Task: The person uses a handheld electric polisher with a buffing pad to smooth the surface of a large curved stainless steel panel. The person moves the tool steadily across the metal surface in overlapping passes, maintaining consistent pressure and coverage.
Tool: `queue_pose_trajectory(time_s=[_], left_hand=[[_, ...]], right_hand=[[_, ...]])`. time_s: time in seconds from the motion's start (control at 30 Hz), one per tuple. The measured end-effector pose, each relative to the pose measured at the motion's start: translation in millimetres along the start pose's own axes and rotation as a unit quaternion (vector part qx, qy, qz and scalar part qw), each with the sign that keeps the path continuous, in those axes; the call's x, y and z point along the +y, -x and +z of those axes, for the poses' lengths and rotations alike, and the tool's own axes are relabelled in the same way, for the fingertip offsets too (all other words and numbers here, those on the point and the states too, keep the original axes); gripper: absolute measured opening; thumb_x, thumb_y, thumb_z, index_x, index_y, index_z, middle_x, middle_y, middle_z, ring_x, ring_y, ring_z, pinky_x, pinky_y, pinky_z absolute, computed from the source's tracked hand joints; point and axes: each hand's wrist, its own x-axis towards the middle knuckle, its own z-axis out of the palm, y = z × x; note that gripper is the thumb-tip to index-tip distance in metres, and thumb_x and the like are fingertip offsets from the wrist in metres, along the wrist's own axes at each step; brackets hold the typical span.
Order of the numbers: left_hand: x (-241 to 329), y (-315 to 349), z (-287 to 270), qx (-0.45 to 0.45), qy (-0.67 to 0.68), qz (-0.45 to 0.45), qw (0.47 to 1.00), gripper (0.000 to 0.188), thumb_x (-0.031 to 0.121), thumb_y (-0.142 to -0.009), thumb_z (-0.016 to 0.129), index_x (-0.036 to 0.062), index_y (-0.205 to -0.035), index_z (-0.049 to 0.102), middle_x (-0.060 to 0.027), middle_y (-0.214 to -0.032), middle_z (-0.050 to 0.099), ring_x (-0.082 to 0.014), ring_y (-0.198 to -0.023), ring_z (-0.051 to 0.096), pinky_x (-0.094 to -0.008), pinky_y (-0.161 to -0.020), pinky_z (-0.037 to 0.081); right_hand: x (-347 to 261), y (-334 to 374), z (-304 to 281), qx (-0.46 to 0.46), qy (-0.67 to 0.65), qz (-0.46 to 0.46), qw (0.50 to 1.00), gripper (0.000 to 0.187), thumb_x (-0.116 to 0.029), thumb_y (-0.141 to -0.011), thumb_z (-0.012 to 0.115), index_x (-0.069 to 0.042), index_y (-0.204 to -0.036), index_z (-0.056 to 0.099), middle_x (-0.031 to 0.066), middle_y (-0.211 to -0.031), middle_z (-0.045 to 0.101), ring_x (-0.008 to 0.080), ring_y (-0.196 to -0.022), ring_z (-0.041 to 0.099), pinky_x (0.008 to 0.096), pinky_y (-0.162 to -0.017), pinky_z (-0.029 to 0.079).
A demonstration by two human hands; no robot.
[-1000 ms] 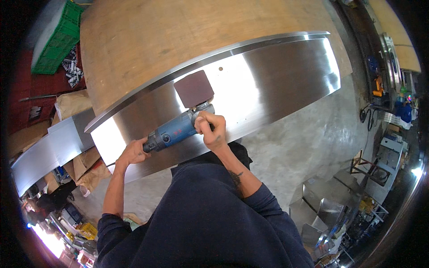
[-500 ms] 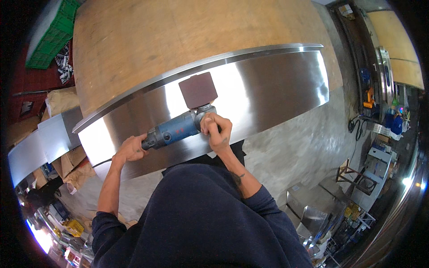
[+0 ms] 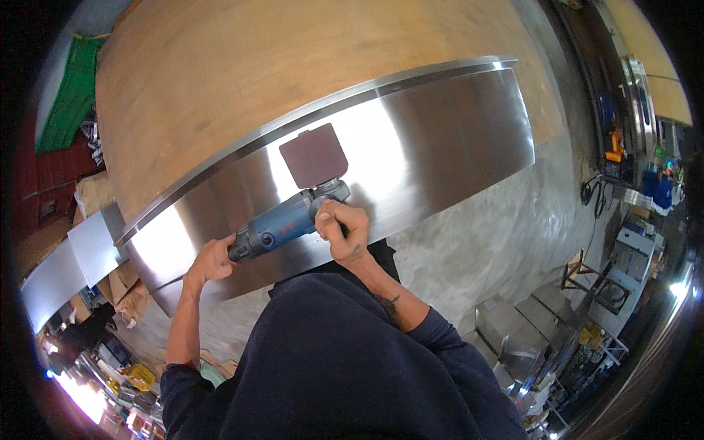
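Observation:
A blue angle grinder (image 3: 277,224) with a square, maroon, plate-like piece (image 3: 314,155) at its head lies over a long, shiny stainless steel panel (image 3: 455,139). My left hand (image 3: 211,262) is closed around the dark rear end of the grinder's body. Close to the grinder's head, my right hand (image 3: 345,229) wraps around what looks like a dark side handle, mostly covered by my fingers. The maroon piece hides the grinder's disc, so contact with the steel cannot be made out. A raised lip runs along the panel's far edge.
The panel rests across a large wooden board (image 3: 315,44). On the left are a green plastic crate (image 3: 70,95) and leaning metal sheets (image 3: 94,246). Metal boxes (image 3: 502,323) stand at the lower right, and a black cable (image 3: 598,198) lies on the concrete floor (image 3: 469,249).
Both hands and the grinder have shifted slightly left along the panel. My grip looks the same. The whole view has also turned and moved a little.

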Motion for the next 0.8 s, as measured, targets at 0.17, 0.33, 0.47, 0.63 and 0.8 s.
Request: queue_pose_trajectory(time_s=[0.17,0.33,0.47,0.63,0.8], left_hand=[[35.4,-17.9,3.1,0.000,0.014,-0.004,1.000,0.041,0.008,-0.070,0.073,0.0034,-0.111,0.067,-0.0288,-0.087,0.070,-0.0489,-0.088,0.069,-0.0518,-0.076,0.051],[64.0,-33.2,6.6,-0.007,-0.011,-0.009,1.000,0.038,0.007,-0.071,0.072,0.0025,-0.108,0.066,-0.0286,-0.087,0.070,-0.0492,-0.087,0.068,-0.0516,-0.076,0.051],[86.0,-48.5,11.1,-0.003,-0.009,0.001,1.000,0.037,0.008,-0.070,0.072,0.0015,-0.107,0.065,-0.0286,-0.086,0.070,-0.0491,-0.087,0.069,-0.0511,-0.076,0.051],[113.7,-70.1,9.3,-0.025,-0.024,0.002,0.999,0.042,0.011,-0.070,0.075,0.0011,-0.110,0.066,-0.0285,-0.087,0.070,-0.0485,-0.088,0.069,-0.0514,-0.078,0.052],[139.6,-80.5,9.0,-0.039,-0.012,-0.009,0.999,0.046,0.013,-0.072,0.075,0.0007,-0.115,0.067,-0.0287,-0.090,0.071,-0.0490,-0.091,0.069,-0.0519,-0.080,0.052]], right_hand=[[-0.5,-8.5,-37.5,0.004,-0.009,-0.011,1.000,0.032,-0.002,-0.097,0.049,0.000,-0.066,0.048,0.0035,-0.060,0.052,0.0103,-0.056,0.045,0.0292,-0.054,0.038],[-5.0,-16.7,-67.7,0.013,0.002,-0.002,1.000,0.030,-0.002,-0.096,0.050,0.000,-0.066,0.049,0.0037,-0.061,0.052,0.0093,-0.056,0.045,0.0292,-0.053,0.037],[-11.2,-24.1,-93.3,0.020,0.001,0.004,1.000,0.030,-0.003,-0.096,0.050,0.000,-0.066,0.049,0.0040,-0.061,0.052,0.0092,-0.056,0.046,0.0291,-0.052,0.037],[-10.9,-34.4,-126.0,0.021,0.012,0.000,1.000,0.031,-0.005,-0.097,0.050,0.001,-0.066,0.048,0.0042,-0.061,0.052,0.0091,-0.055,0.045,0.0290,-0.051,0.037],[-12.1,-40.2,-146.7,0.031,0.022,-0.010,0.999,0.032,-0.005,-0.097,0.050,0.000,-0.066,0.048,0.0038,-0.060,0.052,0.0087,-0.055,0.045,0.0289,-0.051,0.037]])
